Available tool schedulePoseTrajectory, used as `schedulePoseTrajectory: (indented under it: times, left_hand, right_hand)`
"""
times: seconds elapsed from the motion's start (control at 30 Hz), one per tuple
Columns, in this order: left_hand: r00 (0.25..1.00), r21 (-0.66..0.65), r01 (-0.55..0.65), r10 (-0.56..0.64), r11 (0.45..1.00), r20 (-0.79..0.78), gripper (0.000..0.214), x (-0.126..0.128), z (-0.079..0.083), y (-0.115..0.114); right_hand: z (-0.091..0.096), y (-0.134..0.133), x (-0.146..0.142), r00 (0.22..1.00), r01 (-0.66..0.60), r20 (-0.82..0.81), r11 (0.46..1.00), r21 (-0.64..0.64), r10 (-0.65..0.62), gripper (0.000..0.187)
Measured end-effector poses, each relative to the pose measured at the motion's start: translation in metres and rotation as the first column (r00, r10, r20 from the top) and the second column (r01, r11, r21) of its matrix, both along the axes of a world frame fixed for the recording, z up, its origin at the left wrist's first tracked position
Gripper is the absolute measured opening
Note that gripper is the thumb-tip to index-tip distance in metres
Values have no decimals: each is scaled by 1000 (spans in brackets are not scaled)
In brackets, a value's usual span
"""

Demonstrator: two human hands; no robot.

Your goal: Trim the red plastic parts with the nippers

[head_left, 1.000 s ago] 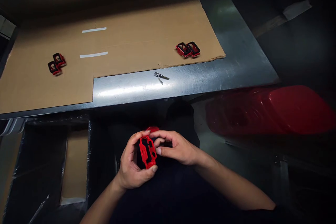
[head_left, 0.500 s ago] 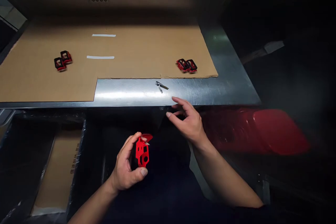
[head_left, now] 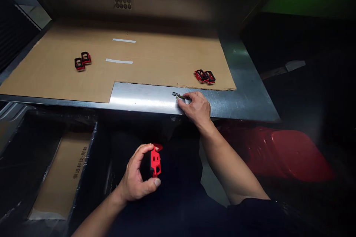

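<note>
Five red parts [head_left: 155, 161]; one metal tool [head_left: 178, 95].

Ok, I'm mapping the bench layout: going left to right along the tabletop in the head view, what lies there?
left pair of red-and-black parts → white tape strips → small metal tool, at the right hand fingertips → right pair of red-and-black parts

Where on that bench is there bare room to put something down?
Widest free patch: the cardboard between the white tape strips and the right pair of red-and-black parts. The steel strip left of the right hand is bare too. Crowded only around that hand and the small metal tool.
</note>
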State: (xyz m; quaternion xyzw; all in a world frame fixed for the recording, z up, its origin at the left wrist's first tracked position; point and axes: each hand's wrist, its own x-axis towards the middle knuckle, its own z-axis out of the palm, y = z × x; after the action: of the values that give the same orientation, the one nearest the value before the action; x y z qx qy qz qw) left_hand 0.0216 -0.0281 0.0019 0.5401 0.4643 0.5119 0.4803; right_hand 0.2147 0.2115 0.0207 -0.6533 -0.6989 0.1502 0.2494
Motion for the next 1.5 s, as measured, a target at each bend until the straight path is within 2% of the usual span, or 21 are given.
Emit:
schedulePoseTrajectory:
  times: [0.07, 0.17, 0.3, 0.37, 0.47, 0.57, 0.67, 0.8, 0.93, 1.37, 1.5]
  left_hand:
    - [999, 30, -26, 28, 999, -40, 72, 0, -1, -1]
    - [989, 99, -59, 71, 993, -126, 74, -1, 1, 0]
    - [980, 225, -32, 75, 974, -186, 74, 0, 9, 5]
    - [980, 272, 2, 53, 962, -194, 76, 1, 11, 9]
    - [980, 280, 49, 8, 959, -199, 79, 2, 12, 15]
    - [977, 275, 93, -35, 957, -209, 82, 3, 12, 19]
    - [972, 298, 117, -48, 947, -229, 83, 6, 13, 23]
    - [970, 336, 103, -19, 936, -244, 84, 9, 15, 24]
    - [970, 345, 74, 12, 936, -241, 85, 7, 15, 22]
    - [971, 340, 80, 3, 937, -238, 86, 8, 15, 21]
    - [964, 345, 80, 15, 935, -265, 84, 8, 15, 21]
  right_hand:
    - [3, -12, 7, 995, -50, -83, 999, 16, 52, 22]
    - [10, -52, 18, 935, -244, -250, 968, 66, 253, 20]
    - [17, -120, 26, 727, -527, -388, 822, 213, 567, 21]
    - [19, -147, 26, 637, -579, -437, 769, 271, 634, 21]
    - [21, -170, 24, 564, -572, -475, 734, 365, 676, 14]
    - [22, -174, 23, 568, -531, -460, 730, 429, 683, 12]
    - [23, -173, 24, 570, -522, -457, 730, 441, 683, 7]
    - [23, -172, 24, 528, -566, -452, 695, 443, 719, 3]
    - [24, -171, 24, 536, -598, -412, 676, 430, 737, 5]
    - [27, -173, 25, 556, -612, -372, 669, 422, 744, 6]
    - [29, -172, 26, 548, -632, -354, 652, 419, 758, 5]
